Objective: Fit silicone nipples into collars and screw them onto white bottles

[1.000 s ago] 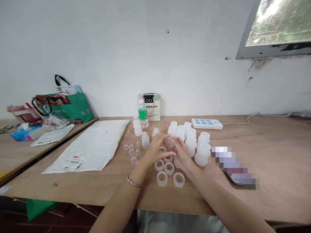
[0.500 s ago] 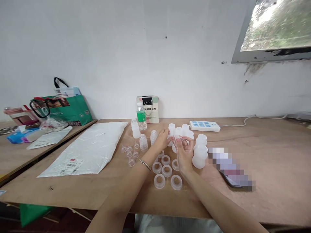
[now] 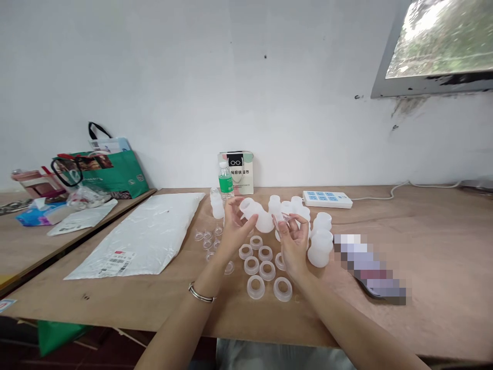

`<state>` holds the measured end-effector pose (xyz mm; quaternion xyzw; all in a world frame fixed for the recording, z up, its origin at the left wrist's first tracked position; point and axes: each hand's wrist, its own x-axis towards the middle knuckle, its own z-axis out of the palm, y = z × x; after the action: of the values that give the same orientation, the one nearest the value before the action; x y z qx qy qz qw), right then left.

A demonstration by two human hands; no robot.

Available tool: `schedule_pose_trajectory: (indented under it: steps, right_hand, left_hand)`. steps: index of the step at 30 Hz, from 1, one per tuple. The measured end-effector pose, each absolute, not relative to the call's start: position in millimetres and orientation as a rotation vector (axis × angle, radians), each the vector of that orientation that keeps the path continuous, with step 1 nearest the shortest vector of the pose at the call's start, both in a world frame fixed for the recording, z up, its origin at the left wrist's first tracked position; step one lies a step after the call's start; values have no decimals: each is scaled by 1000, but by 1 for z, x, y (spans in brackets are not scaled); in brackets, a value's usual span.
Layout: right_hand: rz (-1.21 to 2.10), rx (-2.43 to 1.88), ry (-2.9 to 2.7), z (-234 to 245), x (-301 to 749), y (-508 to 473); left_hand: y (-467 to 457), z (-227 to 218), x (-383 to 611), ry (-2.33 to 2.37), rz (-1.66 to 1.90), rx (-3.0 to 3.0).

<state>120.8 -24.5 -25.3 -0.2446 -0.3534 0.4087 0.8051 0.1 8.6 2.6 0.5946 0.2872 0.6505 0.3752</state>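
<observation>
Left hand (image 3: 234, 226) gripped tilted white bottle (image 3: 264, 221) near its neck; right hand (image 3: 293, 242) pinched clear part (image 3: 279, 218). Bottle looked light, likely slick; waist seemed safest hold.

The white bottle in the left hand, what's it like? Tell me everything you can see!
The bottle is milky white and looks like frosted plastic. It has a pinched-in waist, and no cap shows on it. It's tilted well over, its narrower mouth end toward the left hand, whose fingers and thumb hold it.
</observation>
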Motion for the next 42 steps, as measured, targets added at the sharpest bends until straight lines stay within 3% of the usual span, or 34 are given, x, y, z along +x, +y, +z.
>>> schedule_pose_trajectory:
  steps: [4, 10, 18, 31, 42]
  right_hand:
    - [1105, -507, -673, -35, 115, -22]
    - [1164, -522, -607, -35, 118, -15]
    - [1070, -446, -889, -18, 125, -34]
    - [953, -388, -1184, -23, 123, -45]
    - [1141, -379, -1167, -19, 125, -43]
  left_hand:
    - [12, -18, 14, 790, 1587, 1101]
    - [3, -19, 12, 783, 1440, 1188]
    - [-13, -7, -21, 517, 810, 1284]
    - [-15, -15, -19, 354, 871, 1288]
    - [-15, -19, -18, 355, 833, 1222]
